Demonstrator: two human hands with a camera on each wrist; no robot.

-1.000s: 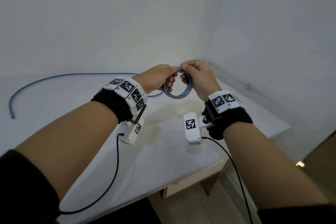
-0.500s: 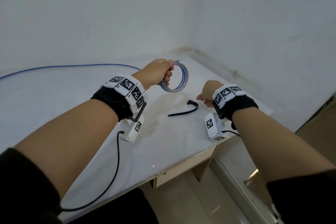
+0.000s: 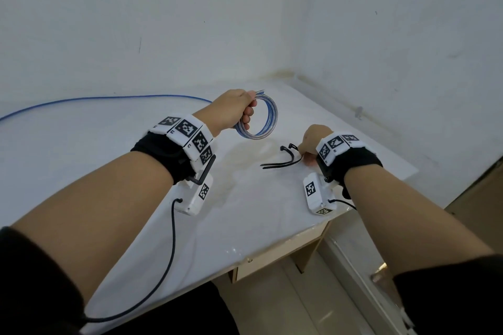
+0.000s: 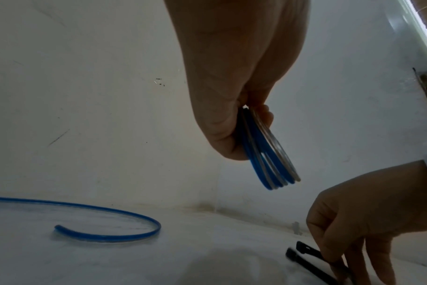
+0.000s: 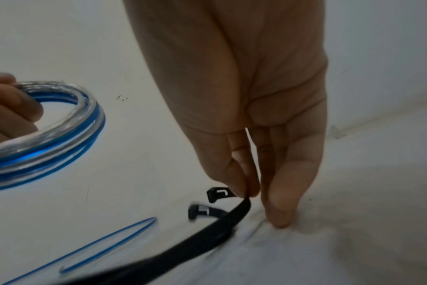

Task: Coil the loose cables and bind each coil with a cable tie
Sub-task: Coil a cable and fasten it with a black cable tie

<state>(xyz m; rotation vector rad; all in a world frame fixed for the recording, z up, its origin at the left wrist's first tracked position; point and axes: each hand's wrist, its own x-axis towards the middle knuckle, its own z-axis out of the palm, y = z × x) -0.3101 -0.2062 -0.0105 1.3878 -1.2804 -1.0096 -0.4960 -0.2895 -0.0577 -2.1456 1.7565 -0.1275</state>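
I have the left hand [image 3: 231,111] raised above the white table [image 3: 245,212], fingers curled round one side of the blue-and-clear cable coil [image 3: 265,122]; the coil hangs in the air clear of the tabletop, its loops fanning slightly apart at the bottom in the left wrist view. My right hand [image 3: 313,141] is down at the table near the right edge, and in the right wrist view its thumb and forefinger pinch the strap of one black cable tie [image 5: 234,214] just behind its head. A second black cable tie [image 5: 197,211] lies beside it on the table, strap running alongside the first. A loose blue cable [image 3: 109,98] trails across the far left of the table, its end curving round behind the left hand.
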